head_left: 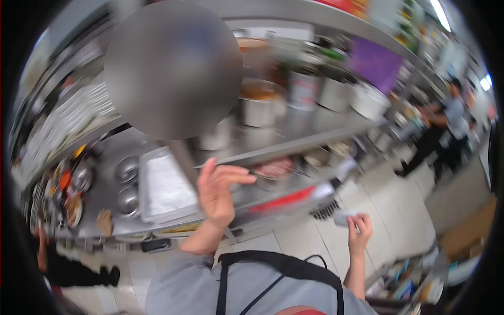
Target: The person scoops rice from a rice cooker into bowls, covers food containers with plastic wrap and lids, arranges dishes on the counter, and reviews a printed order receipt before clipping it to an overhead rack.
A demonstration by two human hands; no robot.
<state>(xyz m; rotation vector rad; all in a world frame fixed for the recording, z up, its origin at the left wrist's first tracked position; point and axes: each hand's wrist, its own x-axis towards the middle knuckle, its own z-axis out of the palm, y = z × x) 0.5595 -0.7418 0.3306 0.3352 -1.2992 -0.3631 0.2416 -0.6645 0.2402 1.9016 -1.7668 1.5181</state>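
My left hand (218,197) is raised in front of the steel shelving, fingers stretched out and holding nothing. Behind it, in the head view, lie a foil-lined tray (167,184) and the shelf's lower level. Off to the right and lower down, my right hand (360,231) pinches a small pale grey object (344,218), too blurred to name. A dark perforated mat or grate (324,210) appears on the floor just beyond that object.
Steel pots (260,105) and a large can (303,89) stand on the shelf. Metal bowls (127,170) and stacked plates (63,121) are at left. One person (441,121) stands far right, another (68,262) lower left. Cluttered shelving (415,283) stands at lower right.
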